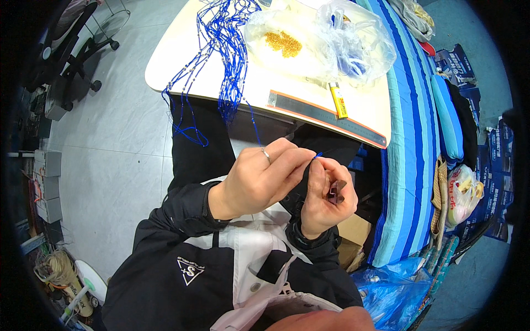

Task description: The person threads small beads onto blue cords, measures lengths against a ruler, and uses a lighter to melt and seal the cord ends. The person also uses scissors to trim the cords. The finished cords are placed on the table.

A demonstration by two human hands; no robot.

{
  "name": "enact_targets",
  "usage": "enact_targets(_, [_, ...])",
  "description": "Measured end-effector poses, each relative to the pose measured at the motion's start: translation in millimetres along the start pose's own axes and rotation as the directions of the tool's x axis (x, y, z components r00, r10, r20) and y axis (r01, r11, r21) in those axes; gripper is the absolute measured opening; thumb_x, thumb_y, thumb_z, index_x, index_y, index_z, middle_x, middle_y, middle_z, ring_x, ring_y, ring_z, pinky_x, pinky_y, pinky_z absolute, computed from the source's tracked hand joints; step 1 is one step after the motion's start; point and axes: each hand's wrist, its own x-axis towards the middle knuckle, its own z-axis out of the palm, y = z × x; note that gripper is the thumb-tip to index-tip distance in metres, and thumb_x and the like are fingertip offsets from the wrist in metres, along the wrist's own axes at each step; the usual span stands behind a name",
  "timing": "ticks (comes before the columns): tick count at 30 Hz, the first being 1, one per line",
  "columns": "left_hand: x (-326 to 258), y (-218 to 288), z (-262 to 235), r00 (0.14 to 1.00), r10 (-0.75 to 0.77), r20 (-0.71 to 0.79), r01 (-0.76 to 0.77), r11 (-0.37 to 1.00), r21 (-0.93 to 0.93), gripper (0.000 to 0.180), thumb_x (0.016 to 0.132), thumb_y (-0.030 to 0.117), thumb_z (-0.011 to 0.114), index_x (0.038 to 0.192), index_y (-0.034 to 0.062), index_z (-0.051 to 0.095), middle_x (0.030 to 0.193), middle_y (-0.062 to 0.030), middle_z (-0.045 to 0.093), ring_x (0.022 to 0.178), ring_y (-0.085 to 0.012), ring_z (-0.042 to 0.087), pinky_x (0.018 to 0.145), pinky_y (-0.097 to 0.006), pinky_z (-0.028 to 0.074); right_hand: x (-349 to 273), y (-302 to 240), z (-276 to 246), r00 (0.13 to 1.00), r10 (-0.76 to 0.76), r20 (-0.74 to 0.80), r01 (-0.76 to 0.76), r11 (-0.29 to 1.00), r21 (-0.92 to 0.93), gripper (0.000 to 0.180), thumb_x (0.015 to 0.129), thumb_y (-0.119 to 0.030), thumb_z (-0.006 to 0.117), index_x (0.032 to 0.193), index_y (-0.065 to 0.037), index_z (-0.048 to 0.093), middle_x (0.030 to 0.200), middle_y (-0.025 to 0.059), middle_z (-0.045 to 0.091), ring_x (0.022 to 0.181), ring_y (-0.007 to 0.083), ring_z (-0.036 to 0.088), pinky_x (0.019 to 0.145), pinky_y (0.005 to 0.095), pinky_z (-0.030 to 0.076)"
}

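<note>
My left hand, with a ring on one finger, pinches a thin blue cord between thumb and fingertips. Meeting it at the same spot, my right hand pinches the cord with thumb and forefinger. Curled against the right palm is a small dark shiny tool; its kind is mostly hidden by the fingers. A bundle of blue cords strung with small beads lies over the table's left part and hangs off its front edge. One strand runs down toward my left hand.
On the white table lie a clear plastic bag with gold beads, another clear bag, a dark ruler with orange edges and a yellow lighter. A blue striped cloth borders the right side. An office chair stands left.
</note>
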Motion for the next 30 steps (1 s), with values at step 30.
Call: enact_targets(30, [4.4,-4.5,-3.8,0.988,0.152,0.017,-0.153,0.984,0.093,0.036,0.067,-0.009,0.072,0.101,0.0002,0.068,0.086,-0.0103,0.062,0.064,-0.0203,0.063,0.053,-0.028,0.051,3.3,0.0,-0.6,0.994,-0.1,-0.04,0.1,0.995,-0.001,0.012,0.077,-0.002,0.073,0.088,-0.003,0.069,0.062,0.0039,0.054,0.051,0.0085,0.047,0.047,0.0214,0.036])
